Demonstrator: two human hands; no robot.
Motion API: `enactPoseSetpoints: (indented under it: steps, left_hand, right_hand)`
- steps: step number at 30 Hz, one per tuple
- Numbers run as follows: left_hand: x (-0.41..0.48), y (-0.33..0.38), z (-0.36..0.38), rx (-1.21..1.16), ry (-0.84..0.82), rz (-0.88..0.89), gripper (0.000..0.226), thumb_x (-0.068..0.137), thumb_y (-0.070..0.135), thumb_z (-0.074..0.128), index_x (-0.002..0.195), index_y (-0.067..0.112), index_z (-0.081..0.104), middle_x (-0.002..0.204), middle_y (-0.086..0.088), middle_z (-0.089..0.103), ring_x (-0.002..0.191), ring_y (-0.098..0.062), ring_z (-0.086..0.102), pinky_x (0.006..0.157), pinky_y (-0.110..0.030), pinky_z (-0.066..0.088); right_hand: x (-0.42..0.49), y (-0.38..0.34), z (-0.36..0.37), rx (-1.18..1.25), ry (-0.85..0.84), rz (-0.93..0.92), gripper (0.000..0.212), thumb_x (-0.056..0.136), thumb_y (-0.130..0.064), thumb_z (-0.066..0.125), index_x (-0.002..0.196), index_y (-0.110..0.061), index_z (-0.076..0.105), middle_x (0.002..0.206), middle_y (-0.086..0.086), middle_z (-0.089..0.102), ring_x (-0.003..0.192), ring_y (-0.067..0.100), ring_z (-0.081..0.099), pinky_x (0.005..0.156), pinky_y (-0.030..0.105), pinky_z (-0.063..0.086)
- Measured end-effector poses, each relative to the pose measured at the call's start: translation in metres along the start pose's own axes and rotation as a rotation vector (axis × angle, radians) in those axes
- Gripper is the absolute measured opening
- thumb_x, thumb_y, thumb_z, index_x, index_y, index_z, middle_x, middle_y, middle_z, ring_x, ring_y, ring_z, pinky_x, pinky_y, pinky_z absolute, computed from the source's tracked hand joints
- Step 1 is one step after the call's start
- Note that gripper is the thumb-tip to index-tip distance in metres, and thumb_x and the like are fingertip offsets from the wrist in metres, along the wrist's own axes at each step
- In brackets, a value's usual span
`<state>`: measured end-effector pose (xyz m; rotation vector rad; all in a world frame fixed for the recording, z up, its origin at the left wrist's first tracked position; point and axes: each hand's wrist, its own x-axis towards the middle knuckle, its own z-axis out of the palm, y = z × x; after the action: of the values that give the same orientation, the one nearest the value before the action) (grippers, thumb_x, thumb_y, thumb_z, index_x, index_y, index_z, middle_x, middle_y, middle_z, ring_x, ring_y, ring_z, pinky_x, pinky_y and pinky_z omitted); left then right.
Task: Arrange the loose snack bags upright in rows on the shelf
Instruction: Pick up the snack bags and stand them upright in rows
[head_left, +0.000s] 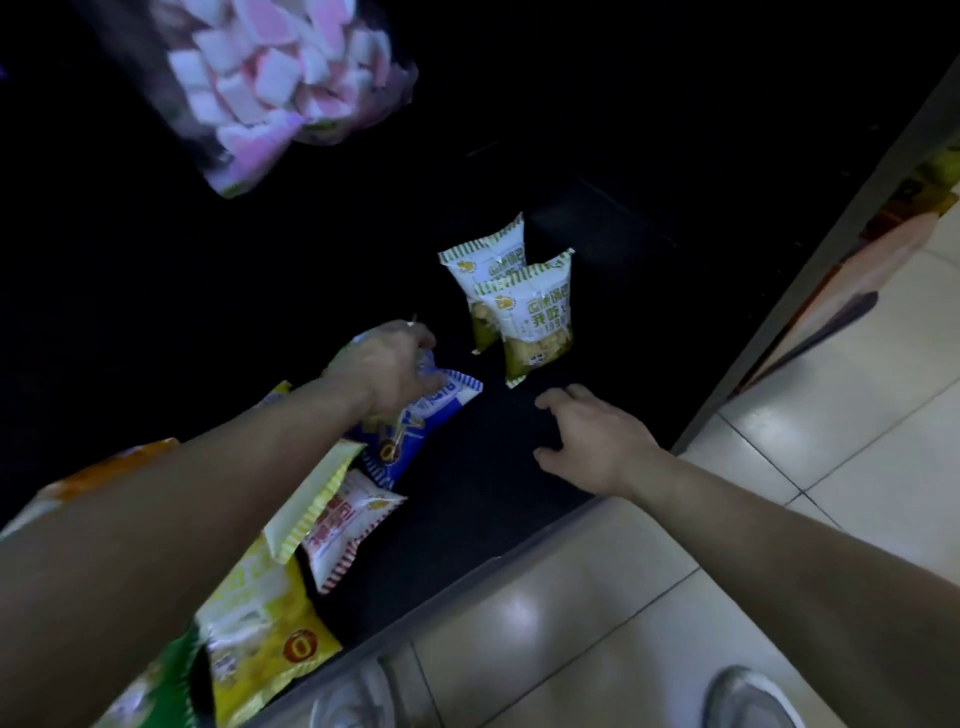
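Two green-and-white snack bags (530, 317) stand upright, one behind the other, on the dark shelf (467, 499). My left hand (389, 364) grips the top of a blue-and-white snack bag (415, 431) at the left of them. Below it lie a red-and-white bag (348, 525) and a yellow bag (265, 608), loose and tilted. My right hand (592, 441) hovers over the shelf's front, fingers spread, holding nothing, just below the standing bags.
A clear bag of pink-and-white marshmallows (275, 78) hangs at the upper left. The shelf's grey front edge (467, 577) runs diagonally. Pale floor tiles (675, 597) and my grey shoes (748, 696) lie below. Another shelf unit (883, 234) stands at the right.
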<state>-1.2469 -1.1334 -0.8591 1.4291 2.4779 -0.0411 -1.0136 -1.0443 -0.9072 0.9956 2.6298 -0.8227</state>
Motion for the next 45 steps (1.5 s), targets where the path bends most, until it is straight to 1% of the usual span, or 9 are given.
enactPoseSetpoints:
  steps: [6, 13, 21, 24, 27, 32, 37, 41, 45]
  left_hand:
    - [-0.070, -0.070, 0.010, 0.078, 0.024, -0.089, 0.060, 0.086, 0.052, 0.063, 0.139, 0.025, 0.049, 0.138, -0.004, 0.050, 0.125, -0.025, 0.049, 0.099, -0.035, 0.044]
    - [-0.066, -0.098, 0.024, 0.052, 0.080, -0.072, 0.058, 0.088, 0.055, 0.057, 0.140, 0.031, 0.048, 0.139, -0.001, 0.049, 0.129, -0.025, 0.045, 0.102, -0.040, 0.043]
    - [-0.061, -0.111, 0.044, 0.041, 0.158, 0.013, 0.053, 0.093, 0.055, 0.051, 0.137, 0.025, 0.051, 0.135, 0.001, 0.052, 0.122, -0.023, 0.050, 0.098, -0.035, 0.040]
    - [-0.066, -0.119, 0.047, 0.005, 0.168, 0.036, 0.053, 0.093, 0.057, 0.047, 0.135, 0.025, 0.052, 0.134, 0.002, 0.053, 0.123, -0.022, 0.048, 0.099, -0.035, 0.040]
    - [-0.069, -0.124, 0.048, -0.016, 0.162, 0.045, 0.054, 0.094, 0.058, 0.046, 0.135, 0.025, 0.052, 0.135, 0.002, 0.052, 0.126, -0.021, 0.046, 0.100, -0.035, 0.040]
    - [-0.071, -0.124, 0.046, -0.026, 0.152, 0.059, 0.054, 0.095, 0.058, 0.044, 0.137, 0.024, 0.051, 0.135, 0.002, 0.051, 0.126, -0.021, 0.046, 0.100, -0.034, 0.040]
    - [-0.073, -0.111, 0.035, -0.043, 0.168, 0.065, 0.055, 0.093, 0.058, 0.047, 0.138, 0.025, 0.049, 0.135, 0.002, 0.051, 0.125, -0.020, 0.046, 0.101, -0.036, 0.039]
    - [-0.074, -0.083, 0.016, -0.128, 0.179, 0.091, 0.079, 0.083, 0.061, 0.063, 0.147, 0.025, 0.035, 0.145, 0.000, 0.045, 0.133, -0.020, 0.040, 0.105, -0.036, 0.040]
    - [-0.072, -0.037, 0.007, -0.172, 0.098, 0.186, 0.097, 0.072, 0.058, 0.077, 0.150, 0.035, 0.026, 0.153, 0.004, 0.037, 0.139, -0.016, 0.034, 0.110, -0.033, 0.035]
  right_hand:
    - [0.015, -0.025, 0.011, 0.017, -0.002, -0.019, 0.072, 0.091, -0.044, 0.063, 0.152, -0.024, 0.030, 0.148, 0.007, 0.038, 0.131, 0.024, 0.046, 0.104, 0.039, 0.045]
    - [0.073, -0.056, 0.030, 0.008, 0.044, -0.010, 0.064, 0.094, -0.047, 0.057, 0.148, -0.018, 0.036, 0.143, 0.011, 0.043, 0.128, 0.030, 0.046, 0.102, 0.042, 0.045]
    - [0.126, -0.089, 0.056, 0.026, 0.043, 0.150, 0.094, 0.090, -0.072, 0.043, 0.154, -0.008, 0.021, 0.153, 0.017, 0.035, 0.137, 0.033, 0.040, 0.101, 0.044, 0.042]
    - [0.135, -0.094, 0.060, 0.034, 0.074, 0.209, 0.084, 0.086, -0.075, 0.048, 0.136, -0.008, 0.047, 0.140, 0.018, 0.048, 0.124, 0.034, 0.050, 0.091, 0.042, 0.046]
    - [0.138, -0.095, 0.057, 0.188, 0.027, 0.206, 0.057, 0.076, -0.077, 0.061, 0.085, -0.022, 0.055, 0.117, 0.014, 0.062, 0.097, 0.028, 0.062, 0.068, 0.035, 0.046]
    - [0.118, -0.096, 0.039, 0.359, 0.008, 0.161, 0.045, 0.079, -0.050, 0.078, 0.096, -0.014, 0.057, 0.097, 0.005, 0.065, 0.084, 0.021, 0.065, 0.071, 0.042, 0.060]
    - [0.081, -0.087, 0.001, 0.115, 0.135, -0.002, 0.051, 0.074, -0.039, 0.086, 0.109, -0.026, 0.051, 0.098, -0.006, 0.062, 0.087, 0.015, 0.060, 0.072, 0.034, 0.052]
    - [0.053, -0.074, -0.023, 0.026, 0.123, -0.072, 0.053, 0.068, -0.031, 0.090, 0.097, -0.040, 0.047, 0.105, -0.007, 0.063, 0.087, 0.015, 0.062, 0.074, 0.040, 0.057]
    - [0.026, -0.063, -0.037, 0.031, 0.108, -0.129, 0.054, 0.067, -0.025, 0.091, 0.098, -0.039, 0.049, 0.104, -0.012, 0.063, 0.089, 0.011, 0.061, 0.076, 0.038, 0.055]
